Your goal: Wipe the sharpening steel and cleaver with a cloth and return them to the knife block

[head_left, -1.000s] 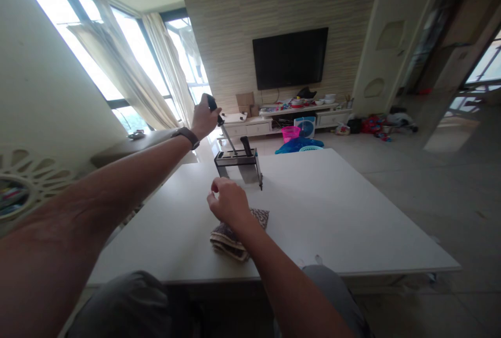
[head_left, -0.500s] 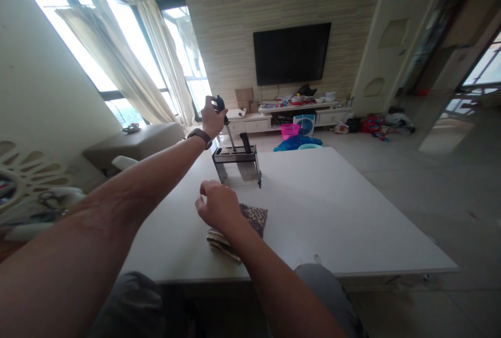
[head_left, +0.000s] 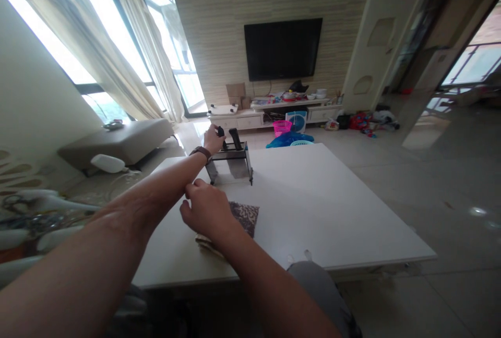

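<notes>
My left hand (head_left: 213, 141), with a dark watch on the wrist, grips the black handle of a sharpening steel (head_left: 221, 133) at the top of a knife rack (head_left: 249, 163). The steel's shaft is now hidden by the rack and hand. Beside it a knife (head_left: 235, 139) stands in the rack, black handle up and broad blade below. My right hand (head_left: 207, 207) hovers nearer to me over a folded brown patterned cloth (head_left: 246, 216). Its fingers are loosely curled, thumb apart, with nothing seen in them.
The rack and cloth stand on a white table (head_left: 313, 213). Past its far edge are a blue bag-like thing (head_left: 287, 140) and a pink basket (head_left: 282, 128). A white chair (head_left: 107, 163) is at the left, my knee (head_left: 317, 280) at the near edge.
My left hand has moved down with the sharpening steel, whose shaft showed above the rack before and has gone down into it. My right hand stays above the cloth. The view has shifted slightly.
</notes>
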A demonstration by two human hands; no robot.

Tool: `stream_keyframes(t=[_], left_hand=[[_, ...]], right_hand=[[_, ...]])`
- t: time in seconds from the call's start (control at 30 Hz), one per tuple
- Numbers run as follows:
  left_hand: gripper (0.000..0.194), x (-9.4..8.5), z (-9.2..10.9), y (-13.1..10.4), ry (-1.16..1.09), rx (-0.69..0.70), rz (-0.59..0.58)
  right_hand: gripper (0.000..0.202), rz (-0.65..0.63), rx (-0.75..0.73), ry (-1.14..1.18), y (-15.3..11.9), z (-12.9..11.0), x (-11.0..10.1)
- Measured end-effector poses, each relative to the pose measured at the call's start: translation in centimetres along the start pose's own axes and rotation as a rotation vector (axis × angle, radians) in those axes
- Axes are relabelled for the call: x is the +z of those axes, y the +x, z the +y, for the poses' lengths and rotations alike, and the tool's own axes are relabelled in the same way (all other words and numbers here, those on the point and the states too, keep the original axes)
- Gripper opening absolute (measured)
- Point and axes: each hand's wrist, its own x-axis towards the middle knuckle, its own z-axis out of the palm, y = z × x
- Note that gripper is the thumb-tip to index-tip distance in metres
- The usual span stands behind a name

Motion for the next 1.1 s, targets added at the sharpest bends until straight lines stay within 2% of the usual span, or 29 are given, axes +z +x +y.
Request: stream_keyframes(t=[0.23, 0.37, 0.47, 0.57, 0.63, 0.77, 0.97, 1.03, 1.1], left_hand=[[0.037, -0.6, 0.0, 0.4, -0.029, 0.011, -0.078], [0.056, -1.2, 0.2, -0.7, -0.094, 0.007, -0.103], [0.056, -1.8, -0.1, -2.6, -0.192, 0.015, -0.041], [0.055, -3.0, -0.7, -5.5, -0.279, 0.101, -0.022], [0.059, -4.0, -1.3, -7.6, -0.335, 0.099, -0.017], [0.062, -6.1, -3.6, -10.9, -0.341, 0.059, -0.039], [0.058, -8.5, -9.4, -14.7, -0.35, 0.044, -0.068], [0.056, -9.2, -10.9, -15.9, -0.33, 0.088, -0.145], [0.058, -10.0, -11.6, -16.7, -0.283, 0.184, -0.281]], right_hand=[[0.017, -0.008, -0.002, 0.004, 0.3, -0.1, 0.3], [0.018, -0.014, 0.007, -0.015, 0.4, 0.0, 0.8], [0.019, -0.007, -0.003, -0.027, 0.4, 0.1, 1.1], [0.021, 0.02, -0.009, -0.017, 0.2, 0.1, 1.5], [0.024, 0.019, -0.009, -0.002, 0.1, 0.1, 1.8], [0.023, -0.028, -0.014, -0.027, 0.0, 0.7, 2.7], [0.018, -0.129, 0.001, -0.108, 0.1, 1.3, 3.8], [0.02, -0.146, 0.01, -0.104, 0.3, 1.2, 4.1], [0.023, -0.163, 0.017, -0.093, 0.6, 1.1, 4.4]])
